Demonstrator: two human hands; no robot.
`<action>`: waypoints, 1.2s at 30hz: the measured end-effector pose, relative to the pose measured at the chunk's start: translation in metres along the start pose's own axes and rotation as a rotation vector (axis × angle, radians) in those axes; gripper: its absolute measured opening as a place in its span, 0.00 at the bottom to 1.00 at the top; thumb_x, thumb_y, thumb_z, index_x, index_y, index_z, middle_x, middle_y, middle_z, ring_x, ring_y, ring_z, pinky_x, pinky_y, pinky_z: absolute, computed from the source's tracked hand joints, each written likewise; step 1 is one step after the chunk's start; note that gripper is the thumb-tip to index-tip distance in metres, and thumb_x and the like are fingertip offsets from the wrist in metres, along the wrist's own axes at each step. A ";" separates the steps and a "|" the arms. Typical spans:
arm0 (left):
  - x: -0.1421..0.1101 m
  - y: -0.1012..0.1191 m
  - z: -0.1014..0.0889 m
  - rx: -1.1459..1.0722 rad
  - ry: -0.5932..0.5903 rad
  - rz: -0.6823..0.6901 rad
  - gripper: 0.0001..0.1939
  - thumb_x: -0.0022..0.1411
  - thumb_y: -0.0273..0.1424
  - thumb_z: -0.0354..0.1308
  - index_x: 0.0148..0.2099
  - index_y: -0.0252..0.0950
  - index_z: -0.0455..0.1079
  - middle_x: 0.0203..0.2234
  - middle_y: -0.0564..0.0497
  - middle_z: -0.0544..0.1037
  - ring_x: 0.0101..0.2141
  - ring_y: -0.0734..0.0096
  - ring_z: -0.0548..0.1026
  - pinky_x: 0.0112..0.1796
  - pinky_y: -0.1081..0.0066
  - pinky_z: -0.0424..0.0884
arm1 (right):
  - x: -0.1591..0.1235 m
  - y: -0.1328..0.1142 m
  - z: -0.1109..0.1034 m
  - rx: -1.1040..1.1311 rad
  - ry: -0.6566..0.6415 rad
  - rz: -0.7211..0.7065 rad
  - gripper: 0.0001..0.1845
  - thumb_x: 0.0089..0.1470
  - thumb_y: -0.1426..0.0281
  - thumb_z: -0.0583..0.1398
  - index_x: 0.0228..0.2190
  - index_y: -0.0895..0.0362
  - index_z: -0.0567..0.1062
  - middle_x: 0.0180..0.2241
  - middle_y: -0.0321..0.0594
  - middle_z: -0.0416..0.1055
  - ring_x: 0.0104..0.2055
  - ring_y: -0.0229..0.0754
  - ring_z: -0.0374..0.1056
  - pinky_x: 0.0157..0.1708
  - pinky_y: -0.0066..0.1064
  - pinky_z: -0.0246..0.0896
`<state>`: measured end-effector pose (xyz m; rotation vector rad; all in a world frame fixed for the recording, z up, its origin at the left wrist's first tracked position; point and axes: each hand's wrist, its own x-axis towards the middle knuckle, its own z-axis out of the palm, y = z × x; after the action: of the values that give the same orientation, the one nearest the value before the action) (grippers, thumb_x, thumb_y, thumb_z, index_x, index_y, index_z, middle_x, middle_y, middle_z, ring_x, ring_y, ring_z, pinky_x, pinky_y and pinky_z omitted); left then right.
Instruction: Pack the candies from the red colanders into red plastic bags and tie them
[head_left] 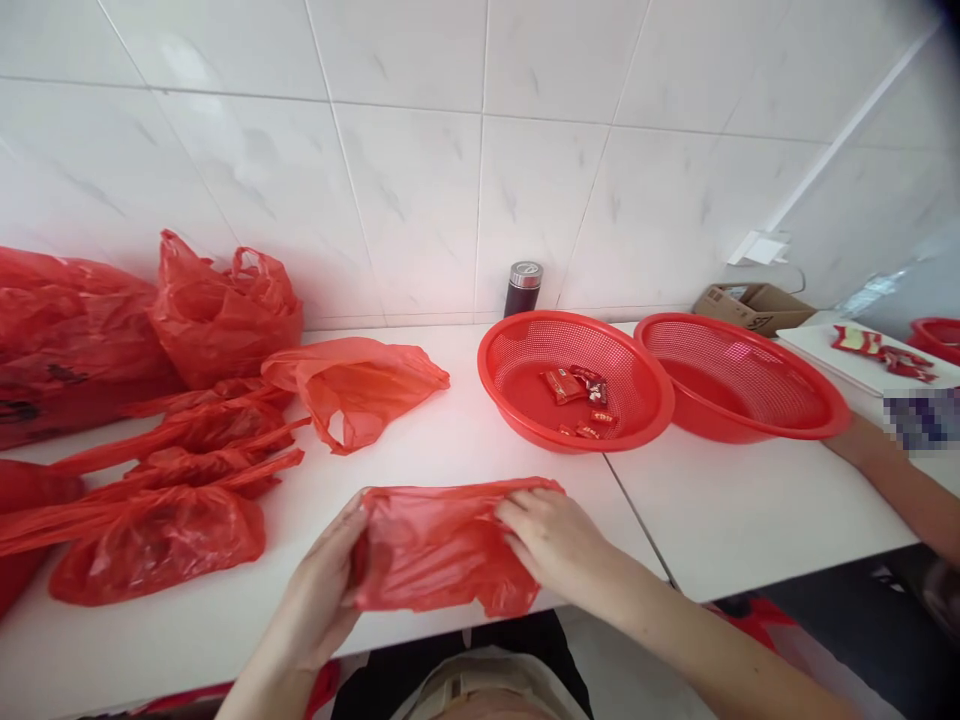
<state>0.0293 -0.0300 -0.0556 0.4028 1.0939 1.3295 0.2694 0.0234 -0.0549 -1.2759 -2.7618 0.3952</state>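
I hold a thin red plastic bag [439, 545] at the near edge of the white table [465, 440]. My left hand [330, 580] grips its left side, fingers closed on the plastic. My right hand [551, 540] pinches the bag's right side near the top edge. The bag lies mostly flat between both hands. Beyond it stands a red mesh basket [517, 355] with several small red-wrapped candies [581, 395] inside.
A second red basket [780, 400] sits to the right. Several red bags [187, 450] lie piled at the left. A dark flask [523, 288] stands by the tiled wall. Another person's arm [892, 480] rests at the right, near a cardboard box [754, 305].
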 end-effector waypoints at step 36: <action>0.007 0.007 0.013 0.739 -0.225 0.089 0.26 0.56 0.45 0.61 0.57 0.47 0.72 0.59 0.52 0.71 0.61 0.51 0.63 0.61 0.58 0.53 | 0.116 0.196 -0.098 0.088 -0.067 0.569 0.48 0.48 0.51 0.65 0.62 0.62 0.57 0.60 0.65 0.55 0.52 0.61 0.65 0.45 0.45 0.63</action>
<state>0.0354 -0.0178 -0.0465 1.1261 1.3614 0.8845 0.3558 0.2525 -0.0170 -2.0421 -2.3468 0.5898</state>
